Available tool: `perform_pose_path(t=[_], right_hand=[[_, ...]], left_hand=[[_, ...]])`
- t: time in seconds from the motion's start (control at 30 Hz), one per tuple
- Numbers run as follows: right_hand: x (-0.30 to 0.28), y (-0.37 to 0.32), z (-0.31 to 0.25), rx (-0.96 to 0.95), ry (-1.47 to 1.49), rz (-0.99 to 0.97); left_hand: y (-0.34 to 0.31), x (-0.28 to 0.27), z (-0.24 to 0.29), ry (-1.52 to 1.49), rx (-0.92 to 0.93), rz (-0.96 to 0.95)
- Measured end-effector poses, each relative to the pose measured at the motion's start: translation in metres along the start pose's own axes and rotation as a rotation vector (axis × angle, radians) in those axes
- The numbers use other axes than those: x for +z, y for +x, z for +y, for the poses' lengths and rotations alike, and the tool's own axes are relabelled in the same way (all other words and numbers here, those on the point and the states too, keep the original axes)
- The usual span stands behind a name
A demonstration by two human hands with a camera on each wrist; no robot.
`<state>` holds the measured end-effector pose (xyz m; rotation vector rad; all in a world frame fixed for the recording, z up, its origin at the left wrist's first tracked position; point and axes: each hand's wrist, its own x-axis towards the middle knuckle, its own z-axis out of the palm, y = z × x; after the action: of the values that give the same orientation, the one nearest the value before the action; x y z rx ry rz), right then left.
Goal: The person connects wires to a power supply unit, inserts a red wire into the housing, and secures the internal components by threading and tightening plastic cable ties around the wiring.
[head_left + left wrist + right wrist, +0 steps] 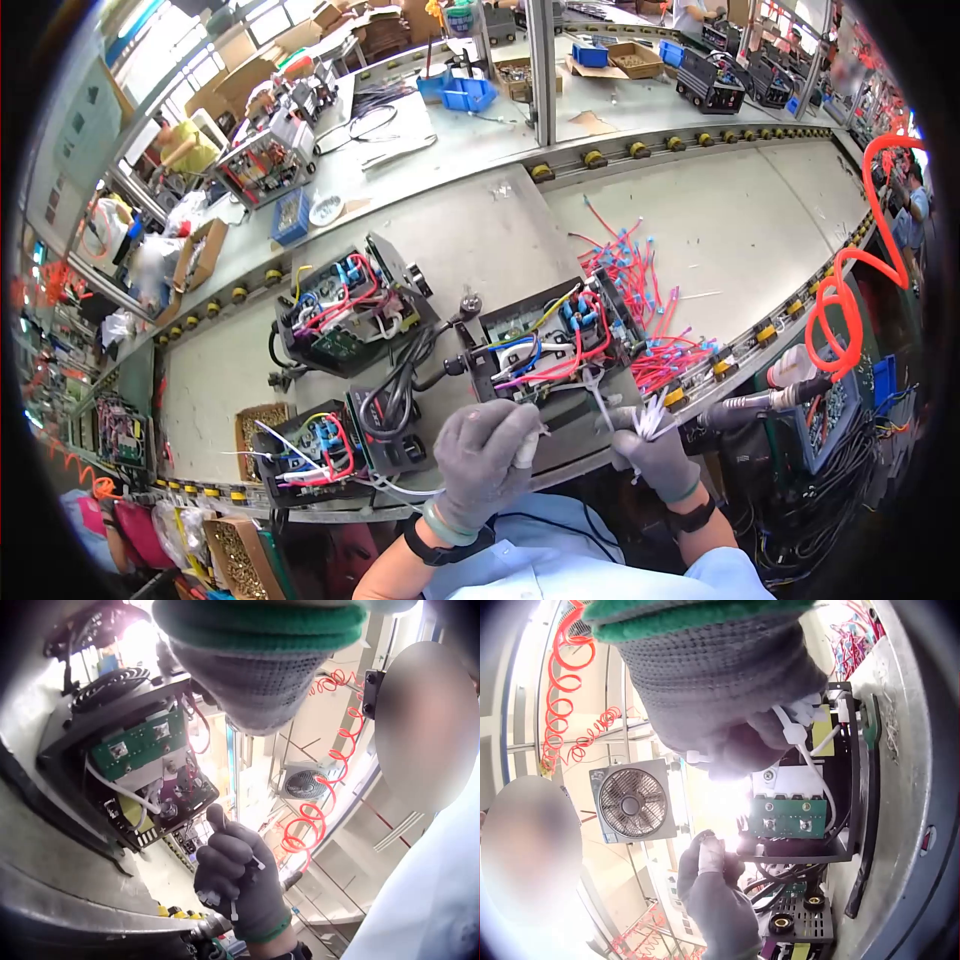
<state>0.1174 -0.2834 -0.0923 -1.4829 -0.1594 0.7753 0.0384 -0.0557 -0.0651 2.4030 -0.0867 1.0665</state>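
Observation:
My gloved right hand [655,462] grips a bundle of white cable ties [652,418] at the front edge of the bench. A single cable tie [794,735] hangs from this hand across the open unit in the right wrist view. My gloved left hand [485,455] is raised in front of the same open unit [560,340], its fingers curled, with white tape [711,856] around one finger. Nothing shows clearly between its fingertips. Inside that unit are red, blue and yellow wires and a green circuit board [787,815].
Two more open units, one behind [350,305] and one at front left [310,450], stand beside coiled black cable [395,385]. Red wires [650,300] lie in a heap at right. A power driver [765,400] hangs on a red coiled hose [840,320]. Roller rails edge the bench.

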Motion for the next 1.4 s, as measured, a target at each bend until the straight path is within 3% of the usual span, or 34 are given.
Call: perform_pose_path(t=[0.13,0.3,0.43,0.5,0.53,0.6,0.67,0.73,0.8,0.9,0.97,1.0,1.07,1.13,1.2,1.27,1.4], right_hand=[[0.005,0.004,0.007,-0.010,-0.052,-0.026],[-0.002,0.002,0.023,-0.010,0.043,0.051],[-0.011,-0.001,0.032,-0.026,0.004,0.033],[-0.009,0.004,0.036,-0.033,-0.040,0.045],[-0.006,0.010,0.040,-0.040,-0.031,0.048],[0.002,0.028,0.046,-0.128,-0.052,0.112],[0.022,0.040,0.014,-0.196,-0.030,0.162],[0.031,0.049,-0.007,-0.150,0.124,0.040],[0.032,0.058,-0.005,-0.178,0.141,0.044],[0.036,0.058,-0.004,-0.223,0.136,0.038],[0.031,0.052,-0.002,-0.246,0.152,0.023],[0.031,0.053,0.001,-0.220,0.127,0.053],[0.025,0.051,0.002,-0.343,0.043,0.062],[0.019,0.041,-0.009,-0.312,0.061,0.083],[0.012,0.034,-0.023,-0.287,0.158,-0.052],[0.012,0.034,-0.045,-0.260,0.284,-0.205],[0.016,0.037,-0.053,-0.237,0.144,-0.084]], left_hand=[[0.030,-0.001,0.007,0.130,0.026,-0.061],[0.047,0.036,0.000,0.413,0.147,-0.309],[0.055,0.046,0.002,0.424,0.133,-0.353],[0.059,0.048,0.002,0.173,-0.042,-0.426],[0.060,0.047,0.002,0.178,-0.032,-0.429],[0.063,0.045,0.000,0.026,-0.171,-0.367],[0.060,0.046,-0.001,0.015,-0.123,-0.360],[0.057,0.047,0.000,0.091,-0.047,-0.298],[0.054,0.045,0.003,0.142,0.003,-0.304],[0.051,0.048,0.005,-0.021,-0.120,-0.195],[0.046,0.058,0.000,-0.275,-0.356,-0.156],[0.046,0.060,-0.004,-0.328,-0.390,-0.150],[0.063,0.044,0.004,-0.101,-0.266,-0.278],[0.058,0.047,0.003,-0.104,-0.358,-0.322],[0.052,0.055,0.002,-0.079,-0.185,-0.129],[0.051,0.055,0.007,-0.099,-0.208,-0.104],[0.051,0.053,0.010,-0.083,-0.197,-0.124]])
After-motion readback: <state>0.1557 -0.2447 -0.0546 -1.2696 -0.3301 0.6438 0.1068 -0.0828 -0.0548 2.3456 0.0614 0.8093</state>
